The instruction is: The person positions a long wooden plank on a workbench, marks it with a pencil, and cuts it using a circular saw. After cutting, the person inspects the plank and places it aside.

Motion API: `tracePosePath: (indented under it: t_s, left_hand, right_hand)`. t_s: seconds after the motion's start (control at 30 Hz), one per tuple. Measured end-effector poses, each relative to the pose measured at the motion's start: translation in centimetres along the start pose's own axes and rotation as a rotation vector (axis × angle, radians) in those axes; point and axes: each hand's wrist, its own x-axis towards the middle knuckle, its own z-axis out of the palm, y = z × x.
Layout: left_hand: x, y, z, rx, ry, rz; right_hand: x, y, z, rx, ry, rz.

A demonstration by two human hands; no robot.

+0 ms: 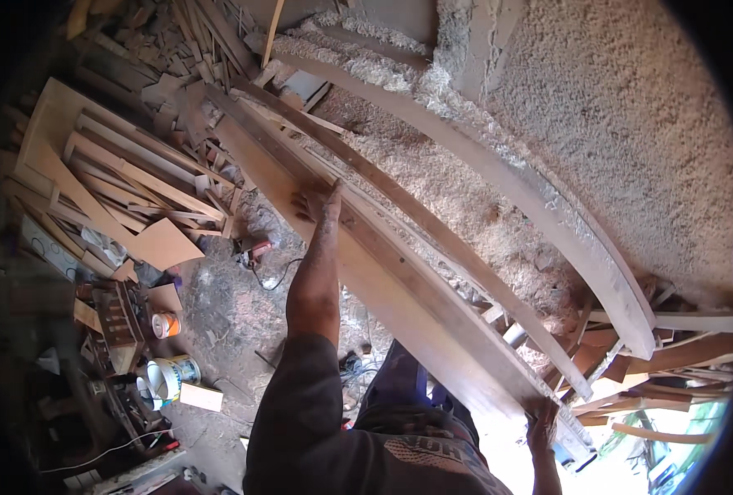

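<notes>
Left fingers [301,205], right fingers [543,409] on one board [407,307]

Long board [420,320], underside hidden

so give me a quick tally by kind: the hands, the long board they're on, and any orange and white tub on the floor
Hands: 2 (left hand, right hand)
Long board under them: 1
Orange-and-white tub: 1
Total: 4
</notes>
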Motion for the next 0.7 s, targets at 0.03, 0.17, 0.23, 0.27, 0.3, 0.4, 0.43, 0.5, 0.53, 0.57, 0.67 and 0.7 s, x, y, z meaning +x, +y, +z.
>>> tracePosePath:
  t_s: [0.03,0.17,0.23,0.27,0.3,0.4,0.43,0.5,0.53,0.57,0.67,0.7]
  left_hand:
    - [0.5,0.4,0.3,0.044,0.02,-0.012]
    - [0.5,1.3,0.8,0.085,0.016,-0.025]
    - [0.3,2.0,0.8,0.098,0.008,-0.015]
    - [0.3,2.5,0.9,0.141,-0.026,-0.047]
    - [0.8,2.2,1.0,0.146,-0.003,-0.052]
    - [1.3,1.8,1.2,0.148,0.032,-0.049]
    - [1.1,2.2,1.3,0.141,0.024,-0.036]
    - [0.8,2.6,1.1,0.134,0.015,-0.025]
    - [0.9,2.7,0.9,0.134,0.014,-0.026]
    - [0.9,2.9,0.7,0.135,0.014,-0.027]
    - [1.2,2.7,0.4,0.128,0.025,-0.017]
    - [0.9,3.0,0.4,0.131,0.016,-0.017]
  right_hand:
    - [0.2,-0.4,-0.4,-0.006,-0.033,0.025]
    - [0.7,-1.6,-1.0,0.014,-0.043,0.045]
    - [0.7,-1.4,-1.2,0.015,-0.081,0.08]
    - [0.6,-1.4,-1.2,0.01,-0.085,0.065]
    - [0.9,-1.3,-1.1,-0.002,-0.075,0.034]
    - [1.2,-1.1,-0.9,-0.024,-0.071,-0.003]
    - [1.1,-1.0,-0.9,-0.021,-0.087,0.02]
    - [1.0,-0.9,-1.0,-0.019,-0.114,0.055]
    - [0.9,-0.9,-1.0,-0.02,-0.124,0.067]
    - [0.9,-0.9,-1.0,-0.02,-0.134,0.079]
    - [0.7,-0.8,-0.5,0.023,-0.154,0.133]
    - [0.3,-0.8,-0.4,0.037,-0.158,0.161]
